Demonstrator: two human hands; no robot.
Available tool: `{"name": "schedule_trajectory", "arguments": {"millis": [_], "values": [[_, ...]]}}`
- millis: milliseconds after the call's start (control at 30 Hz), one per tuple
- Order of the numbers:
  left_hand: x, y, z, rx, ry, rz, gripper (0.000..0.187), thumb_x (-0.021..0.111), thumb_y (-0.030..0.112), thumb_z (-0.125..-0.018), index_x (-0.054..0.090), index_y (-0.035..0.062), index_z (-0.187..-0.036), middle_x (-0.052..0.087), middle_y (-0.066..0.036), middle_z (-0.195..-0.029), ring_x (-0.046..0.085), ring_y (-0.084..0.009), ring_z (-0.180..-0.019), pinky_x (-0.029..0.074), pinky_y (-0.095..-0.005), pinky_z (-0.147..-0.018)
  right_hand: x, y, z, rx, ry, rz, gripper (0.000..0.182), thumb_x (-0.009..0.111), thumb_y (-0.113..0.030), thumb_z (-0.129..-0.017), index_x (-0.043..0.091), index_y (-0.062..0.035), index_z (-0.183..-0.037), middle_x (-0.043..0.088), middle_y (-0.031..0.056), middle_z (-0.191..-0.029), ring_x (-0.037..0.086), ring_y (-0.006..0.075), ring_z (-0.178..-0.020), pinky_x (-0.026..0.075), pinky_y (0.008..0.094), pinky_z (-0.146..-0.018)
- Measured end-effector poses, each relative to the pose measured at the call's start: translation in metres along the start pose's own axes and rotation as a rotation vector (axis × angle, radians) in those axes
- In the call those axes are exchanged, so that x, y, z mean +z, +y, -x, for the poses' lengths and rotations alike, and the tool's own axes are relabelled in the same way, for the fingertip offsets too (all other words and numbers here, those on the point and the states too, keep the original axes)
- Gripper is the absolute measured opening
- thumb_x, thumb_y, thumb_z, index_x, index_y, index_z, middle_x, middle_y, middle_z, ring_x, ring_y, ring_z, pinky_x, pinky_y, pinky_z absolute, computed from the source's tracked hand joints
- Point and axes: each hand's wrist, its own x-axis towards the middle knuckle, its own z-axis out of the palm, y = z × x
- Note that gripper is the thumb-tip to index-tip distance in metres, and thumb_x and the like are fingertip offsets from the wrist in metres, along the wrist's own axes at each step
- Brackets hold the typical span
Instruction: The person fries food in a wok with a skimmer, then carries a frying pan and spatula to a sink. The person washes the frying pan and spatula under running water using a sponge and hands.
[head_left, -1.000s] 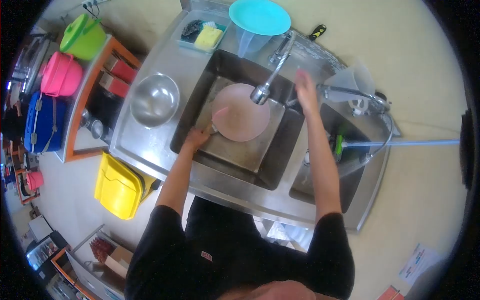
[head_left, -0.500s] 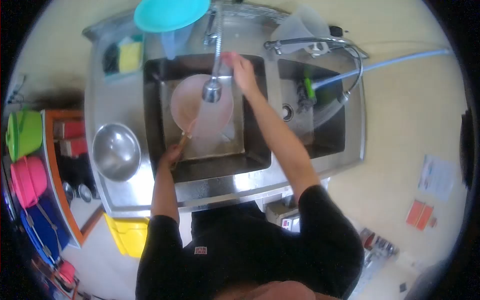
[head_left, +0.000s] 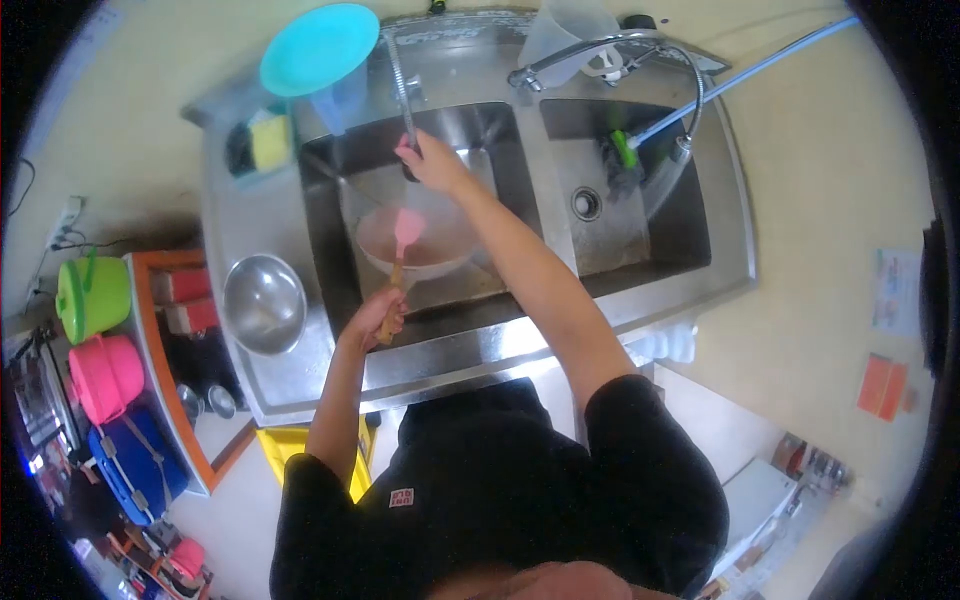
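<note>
My left hand point(head_left: 383, 313) is closed round the wooden handle of a spatula with a pink head point(head_left: 408, 228), held over the left sink basin. The spatula's head is above a pale, translucent bowl point(head_left: 430, 268) in that basin point(head_left: 325, 240). My right hand point(head_left: 430, 163) is closed round the lower end of a spring-hose faucet point(head_left: 399, 80), above the far side of the bowl. My fingers mostly hide the spray head. A thin dark rod point(head_left: 342, 178) lies slanted at the basin's far left.
On the left counter are a steel bowl point(head_left: 264, 303) and a yellow sponge point(head_left: 270, 143). A turquoise basin point(head_left: 320, 50) stands behind. The right basin point(head_left: 610, 255) holds a green-headed brush point(head_left: 625, 148) on a long blue pole; a second faucet point(head_left: 600, 45) arches over it.
My right hand has moved from beside the spray head onto it. The spatula has risen out of the bowl, its pink head now showing. The camera view has shifted.
</note>
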Motion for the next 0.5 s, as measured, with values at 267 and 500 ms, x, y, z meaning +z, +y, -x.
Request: {"name": "schedule_trajectory", "arguments": {"millis": [267, 500], "values": [[0.019, 0.0, 0.048, 0.095, 0.029, -0.29, 0.024, 0.058, 0.032, -0.089, 0.057, 0.0081, -0.085, 0.056, -0.001, -0.075, 0.052, -0.0111, -0.067, 0.044, -0.0262, -0.061, 0.001, -0.023, 0.011, 0.007, -0.159, -0.212, 0.029, 0.063, -0.032, -0.089, 0.06, -0.0042, -0.098, 0.066, 0.0084, -0.087, 0.061, 0.0189, -0.077, 0.048, 0.0347, -0.069], [0.02, 0.023, 0.024, 0.104, 0.05, -0.467, 0.025, 0.058, 0.032, -0.088, 0.059, 0.007, -0.088, 0.056, -0.001, -0.079, 0.051, -0.0123, -0.072, 0.042, -0.0273, -0.067, -0.007, -0.033, 0.016, 0.031, -0.212, -0.249, 0.028, 0.063, -0.031, -0.089, 0.061, -0.0051, -0.1, 0.066, 0.01, -0.087, 0.061, 0.02, -0.076, 0.049, 0.0373, -0.069]]}}
